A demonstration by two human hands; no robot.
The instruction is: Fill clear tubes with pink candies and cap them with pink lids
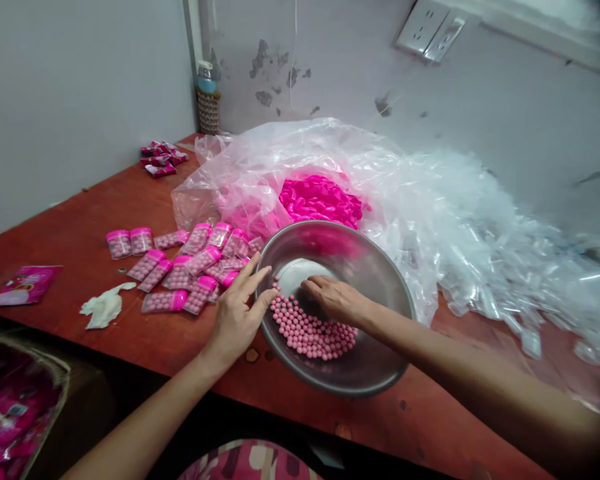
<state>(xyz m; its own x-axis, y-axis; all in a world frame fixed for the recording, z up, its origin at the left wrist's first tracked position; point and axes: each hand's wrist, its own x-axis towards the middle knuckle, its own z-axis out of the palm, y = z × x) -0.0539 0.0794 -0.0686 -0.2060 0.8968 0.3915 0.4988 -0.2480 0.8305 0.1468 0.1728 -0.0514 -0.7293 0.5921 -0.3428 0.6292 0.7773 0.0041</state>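
A metal bowl [390, 280] stands tilted at the table's front, with many small pink balls [310, 333] gathered in its lower left part. My left hand [237, 317] grips the bowl's left rim, thumb and fingers at the edge. Inside the bowl, my right hand [335, 297] reaches down beside the balls. Its fingers are curled together and their undersides are hidden, so anything in them cannot be made out. Left of the bowl lie several small clear jars [180, 273] filled with pink balls and closed with pink caps. Behind the bowl is a heap of loose pink caps [320, 200] in clear plastic.
Clear empty containers [505, 253] are piled on the right, beside a large plastic bag [260, 147]. Pink packets [163, 159] lie at the back left, a flat pink packet [25, 285] and white scrap [105, 307] nearer. A box [63, 380] with pink packets sits below the table.
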